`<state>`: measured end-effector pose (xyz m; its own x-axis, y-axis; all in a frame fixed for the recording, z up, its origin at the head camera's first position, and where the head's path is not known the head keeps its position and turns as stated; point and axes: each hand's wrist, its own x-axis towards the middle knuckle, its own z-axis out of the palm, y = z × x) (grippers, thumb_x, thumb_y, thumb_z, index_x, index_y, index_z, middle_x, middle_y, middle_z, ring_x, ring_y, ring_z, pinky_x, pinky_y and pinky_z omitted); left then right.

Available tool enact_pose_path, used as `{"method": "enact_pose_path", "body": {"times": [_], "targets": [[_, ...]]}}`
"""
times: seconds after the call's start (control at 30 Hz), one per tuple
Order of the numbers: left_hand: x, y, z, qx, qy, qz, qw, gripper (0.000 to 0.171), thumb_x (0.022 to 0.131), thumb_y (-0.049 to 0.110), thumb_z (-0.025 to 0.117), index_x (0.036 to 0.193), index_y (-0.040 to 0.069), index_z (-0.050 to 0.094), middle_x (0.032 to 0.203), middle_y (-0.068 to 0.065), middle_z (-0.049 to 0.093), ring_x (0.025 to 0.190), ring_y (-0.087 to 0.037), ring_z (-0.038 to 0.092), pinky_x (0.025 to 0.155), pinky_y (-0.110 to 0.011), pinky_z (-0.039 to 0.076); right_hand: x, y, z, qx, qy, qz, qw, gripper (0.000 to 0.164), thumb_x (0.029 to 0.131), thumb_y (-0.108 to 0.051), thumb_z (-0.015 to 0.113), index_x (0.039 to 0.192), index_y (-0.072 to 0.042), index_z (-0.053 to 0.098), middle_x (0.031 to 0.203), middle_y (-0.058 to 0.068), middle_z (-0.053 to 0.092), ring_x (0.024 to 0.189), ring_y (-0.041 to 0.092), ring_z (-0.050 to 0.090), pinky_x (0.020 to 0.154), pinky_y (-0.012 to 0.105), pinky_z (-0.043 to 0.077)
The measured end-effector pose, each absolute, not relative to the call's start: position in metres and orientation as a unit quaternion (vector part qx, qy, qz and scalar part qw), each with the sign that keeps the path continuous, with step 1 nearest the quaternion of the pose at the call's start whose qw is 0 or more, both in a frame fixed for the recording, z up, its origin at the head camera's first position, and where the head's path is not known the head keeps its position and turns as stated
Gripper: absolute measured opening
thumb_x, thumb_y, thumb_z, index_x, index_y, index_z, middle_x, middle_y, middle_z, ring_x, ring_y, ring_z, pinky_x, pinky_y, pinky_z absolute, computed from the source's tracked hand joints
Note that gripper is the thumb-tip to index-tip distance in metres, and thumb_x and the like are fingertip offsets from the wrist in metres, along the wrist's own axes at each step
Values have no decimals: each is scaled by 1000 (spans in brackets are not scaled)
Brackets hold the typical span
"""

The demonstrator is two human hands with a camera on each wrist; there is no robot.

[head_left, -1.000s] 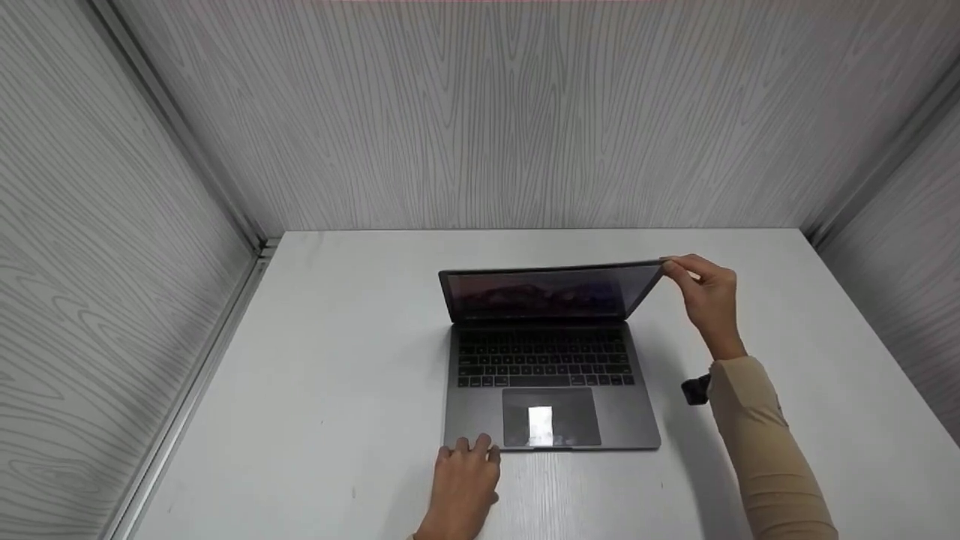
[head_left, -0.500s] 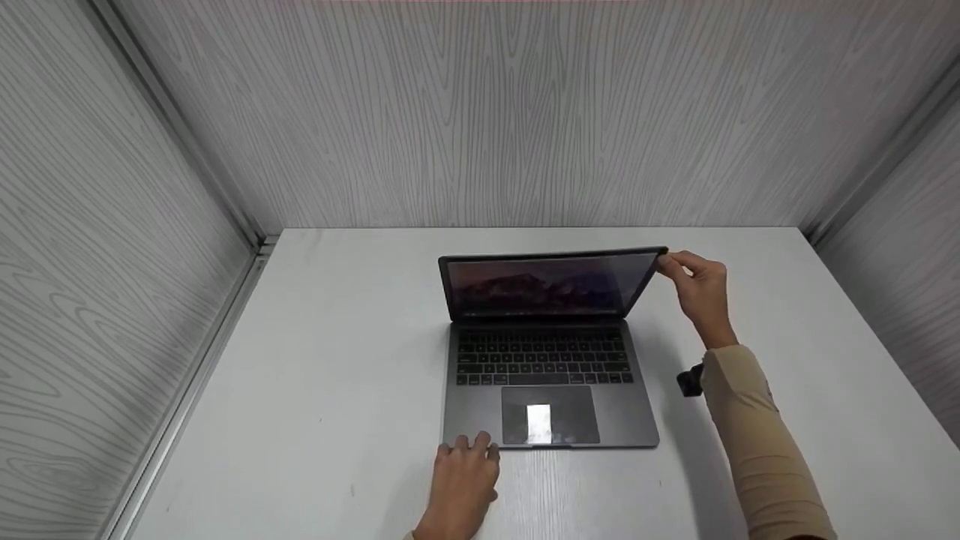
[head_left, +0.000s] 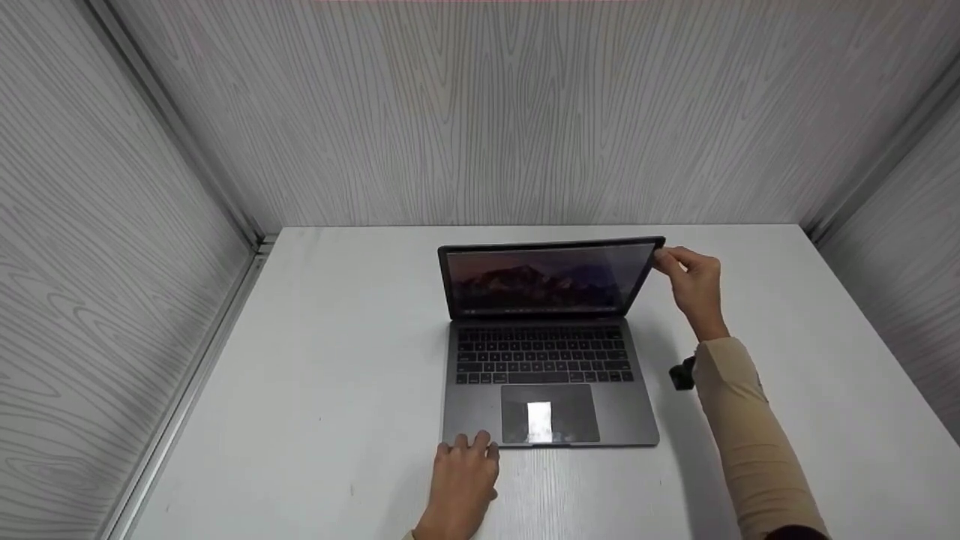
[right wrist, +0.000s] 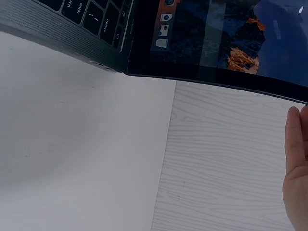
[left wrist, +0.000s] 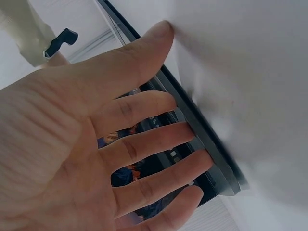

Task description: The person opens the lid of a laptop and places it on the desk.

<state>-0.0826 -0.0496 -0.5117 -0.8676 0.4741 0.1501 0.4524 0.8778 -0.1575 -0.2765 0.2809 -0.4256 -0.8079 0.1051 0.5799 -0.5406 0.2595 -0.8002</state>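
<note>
A grey laptop point(head_left: 474, 409) lies on the table with its screen point(head_left: 546, 279) raised and lit with a mountain picture. At the screen's upper right corner, my right hand point(head_left: 694, 281) pinches the edge between thumb and fingers. Only part of that hand point(right wrist: 296, 168) shows in the right wrist view, at the screen's edge. My left hand point(head_left: 463, 480) rests its fingertips on the laptop's front left edge, left of the trackpad point(head_left: 577, 412). The left wrist view has this hand point(left wrist: 96, 130) from the palm side, its fingers fairly straight and spread against the edge.
The white tabletop point(head_left: 337, 337) spreads around the laptop. A wood-grain panel point(head_left: 480, 112) stands behind it, with more panels at left point(head_left: 90, 262) and right point(head_left: 915, 225). A small black device point(head_left: 682, 373) sits at my right wrist.
My right hand has moved slightly up and left, tilting the laptop screen further back, so more of its picture shows. My left hand has stayed on the front edge.
</note>
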Motion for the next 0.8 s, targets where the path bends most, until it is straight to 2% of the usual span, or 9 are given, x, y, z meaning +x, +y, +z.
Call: {"method": "enact_pose_path", "body": {"times": [0.3, 0.8], "targets": [[-80, -49, -511, -236, -965, 63, 94, 59, 57, 42, 97, 101, 8, 80, 92, -6, 66, 76, -22, 68, 60, -35, 56, -276, 278, -427, 120, -762, 573, 275, 16, 97, 9, 60, 96, 21, 70, 92, 37, 67, 78, 3, 72, 80, 18, 55], [-79, -49, -512, -235, -966, 53, 92, 60, 57, 42, 96, 103, 6, 79, 94, -8, 67, 76, -24, 68, 60, -36, 57, -285, 278, -438, 101, -754, 596, 256, 17, 97, 11, 58, 98, 25, 67, 96, 39, 66, 78, 1, 71, 77, 20, 56]]}}
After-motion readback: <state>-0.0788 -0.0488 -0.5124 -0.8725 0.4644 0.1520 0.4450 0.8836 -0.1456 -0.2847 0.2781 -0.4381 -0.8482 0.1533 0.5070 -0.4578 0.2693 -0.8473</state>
